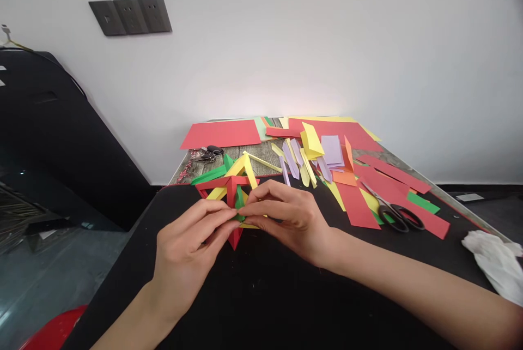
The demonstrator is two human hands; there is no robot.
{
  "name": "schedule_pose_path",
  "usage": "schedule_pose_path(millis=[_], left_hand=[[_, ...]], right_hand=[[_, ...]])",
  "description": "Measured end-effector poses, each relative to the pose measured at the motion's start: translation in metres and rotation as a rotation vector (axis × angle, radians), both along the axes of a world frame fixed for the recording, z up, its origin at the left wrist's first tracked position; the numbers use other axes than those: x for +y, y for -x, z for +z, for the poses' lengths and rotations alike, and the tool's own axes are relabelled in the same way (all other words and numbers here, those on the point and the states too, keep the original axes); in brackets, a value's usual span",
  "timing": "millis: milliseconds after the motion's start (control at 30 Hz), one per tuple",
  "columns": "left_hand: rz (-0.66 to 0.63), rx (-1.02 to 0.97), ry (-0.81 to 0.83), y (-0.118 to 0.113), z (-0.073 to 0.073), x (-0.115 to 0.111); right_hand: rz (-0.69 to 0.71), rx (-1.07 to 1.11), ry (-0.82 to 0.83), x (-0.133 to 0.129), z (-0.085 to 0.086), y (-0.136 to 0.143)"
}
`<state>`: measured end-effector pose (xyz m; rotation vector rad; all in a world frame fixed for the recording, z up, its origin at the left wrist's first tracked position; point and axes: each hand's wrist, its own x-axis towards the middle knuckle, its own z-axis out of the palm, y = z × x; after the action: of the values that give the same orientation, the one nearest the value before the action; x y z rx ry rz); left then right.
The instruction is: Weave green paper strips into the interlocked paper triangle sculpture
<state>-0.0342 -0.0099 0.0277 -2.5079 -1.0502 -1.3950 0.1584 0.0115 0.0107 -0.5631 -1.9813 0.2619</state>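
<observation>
My left hand (194, 246) and my right hand (288, 216) meet near the middle of the black mat. Both pinch a green folded paper strip (239, 197), whose lower end is partly hidden by my fingertips. The strip belongs to, or lies against, a star-like paper structure (231, 182) of folded red, yellow and green strips. One red point of it sticks out below my fingers. A loose pale yellow strip (262, 161) lies just behind the structure.
Scissors (398, 215) with black handles rest on red and green paper strips at right. Behind are folded purple papers (332, 149), a yellow folded piece (312, 142) and red sheets (224, 134). Keys (208, 154) lie back left; a white tissue (492, 260) sits at the right edge.
</observation>
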Motion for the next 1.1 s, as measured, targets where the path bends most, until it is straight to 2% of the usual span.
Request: schedule_pose_path(millis=[267,567,767,1100], left_hand=[[0.028,0.03,-0.116,-0.005,-0.006,-0.008],[0.068,0.148,-0.25,-0.008,-0.003,-0.011],[0.088,0.165,-0.251,-0.01,0.0,-0.013],[0.068,0.15,-0.173,-0.01,0.002,-0.011]], right_hand=[[0.021,-0.016,-0.055,0.0,-0.006,-0.003],[0.0,-0.035,-0.115,0.001,-0.004,-0.003],[0.006,-0.046,-0.159,0.003,-0.007,-0.004],[-0.101,0.004,-0.224,-0.001,-0.014,0.0]])
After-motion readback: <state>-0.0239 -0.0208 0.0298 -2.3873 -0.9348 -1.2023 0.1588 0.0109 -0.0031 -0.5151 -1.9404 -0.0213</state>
